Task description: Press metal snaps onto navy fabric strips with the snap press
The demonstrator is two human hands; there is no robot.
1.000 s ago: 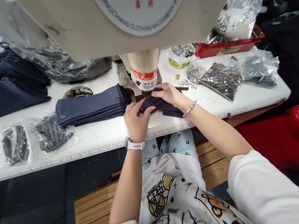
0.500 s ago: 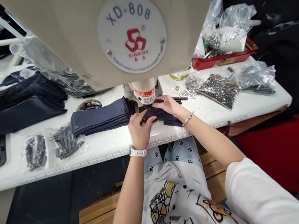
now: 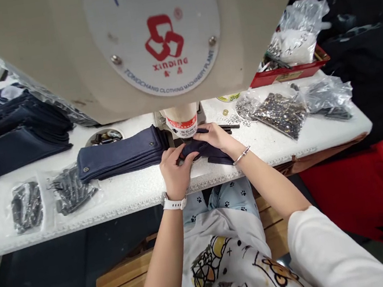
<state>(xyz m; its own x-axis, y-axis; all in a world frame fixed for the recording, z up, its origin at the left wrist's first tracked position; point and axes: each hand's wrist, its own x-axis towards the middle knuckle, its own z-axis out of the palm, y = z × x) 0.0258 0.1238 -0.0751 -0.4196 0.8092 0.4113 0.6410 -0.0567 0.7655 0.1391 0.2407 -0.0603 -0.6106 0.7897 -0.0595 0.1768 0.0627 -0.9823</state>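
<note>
Under the head of a snap-fastening press [image 3: 182,122] I hold a dark navy fabric piece [image 3: 210,150] with both hands. My left hand [image 3: 176,168] pinches its left end between thumb and fingers. On its upper side, my right hand [image 3: 214,136] grips the cloth with thumb and fingers closed. The press head and my fingers hide the spot on the cloth beneath the tool. Just left of my left hand lies a stack of folded navy pieces [image 3: 118,154], the top one bearing two metal snaps.
A taller pile of dark fabric [image 3: 15,132] stands at the left, with bags of black parts [image 3: 73,188] in front. On the right are a bag of metal snaps [image 3: 280,112], loose small rings [image 3: 240,120] and a red tray [image 3: 292,72]. A ruler tape [image 3: 142,200] runs along the table's front edge.
My view has moved closer to the press, so its body looks larger and the things on the left sit farther left. Both hands keep their hold on the navy fabric, nearly unmoved.
</note>
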